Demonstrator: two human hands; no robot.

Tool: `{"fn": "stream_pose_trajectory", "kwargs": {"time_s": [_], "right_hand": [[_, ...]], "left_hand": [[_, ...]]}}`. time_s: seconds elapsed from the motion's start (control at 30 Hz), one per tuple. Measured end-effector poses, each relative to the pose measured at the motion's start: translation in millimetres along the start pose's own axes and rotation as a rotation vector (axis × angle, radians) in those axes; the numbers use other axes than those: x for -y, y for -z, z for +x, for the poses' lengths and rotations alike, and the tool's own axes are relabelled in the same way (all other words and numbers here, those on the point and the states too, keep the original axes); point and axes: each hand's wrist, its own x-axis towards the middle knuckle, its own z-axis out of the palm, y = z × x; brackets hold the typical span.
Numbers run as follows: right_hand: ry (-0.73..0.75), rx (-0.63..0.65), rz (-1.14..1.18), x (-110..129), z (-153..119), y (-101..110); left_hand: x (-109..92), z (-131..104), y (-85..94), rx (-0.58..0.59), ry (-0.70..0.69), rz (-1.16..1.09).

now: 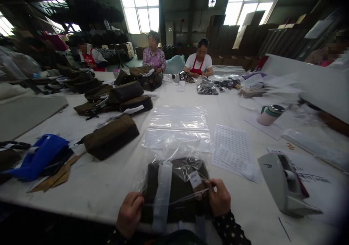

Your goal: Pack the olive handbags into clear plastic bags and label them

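A dark olive bag [181, 192] lies at the table's front edge, partly inside a clear plastic bag [174, 148]. A white strip [163, 183] runs down its left part, and a white label [195, 179] shows through the film on the right. At the left side of the film's opening, my left hand [130, 213] is closed with fingers curled. My right hand [219, 197] pinches the film's edge at the opposite side. Just beyond lies a stack of flat clear plastic bags [177, 123].
Olive bags [111, 136] lie along the left, near a blue tape dispenser [43, 156]. To the right are label sheets [234, 148], a grey tape dispenser [283, 185] and a lidded mug [270, 115]. Several people sit across the white table [174, 96].
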Motion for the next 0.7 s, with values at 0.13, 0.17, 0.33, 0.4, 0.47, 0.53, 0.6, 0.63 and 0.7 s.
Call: {"fn": "stream_pose_trajectory", "kwargs": {"time_s": [0.13,0.17,0.33,0.4,0.47,0.53,0.6,0.63,0.7], "right_hand": [[0.29,0.138,-0.264,-41,-6,10],[0.299,0.147,-0.318,-51,-5,9],[0.284,0.231,-0.303,-79,6,-4],[0.289,0.309,-0.108,-81,6,-5],[0.278,0.352,0.062,-80,5,-5],[0.258,0.358,0.153,-76,4,-3],[0.228,0.354,0.22,-71,6,-3],[0.199,0.353,0.254,-68,8,-3],[0.137,0.356,0.315,-63,11,-4]], "left_hand": [[17,-12,-10.4,0.039,-0.026,0.049],[22,-11,-13.0,0.025,-0.008,0.081],[47,4,-23.5,0.11,0.094,0.136],[53,3,-25.6,0.138,0.114,0.089],[54,-4,-27.5,0.139,0.153,0.049],[52,-10,-29.9,0.132,0.199,0.019],[47,-12,-33.0,0.138,0.237,-0.037],[44,-11,-34.6,0.152,0.255,-0.077],[39,-8,-36.9,0.187,0.296,-0.151]]}}
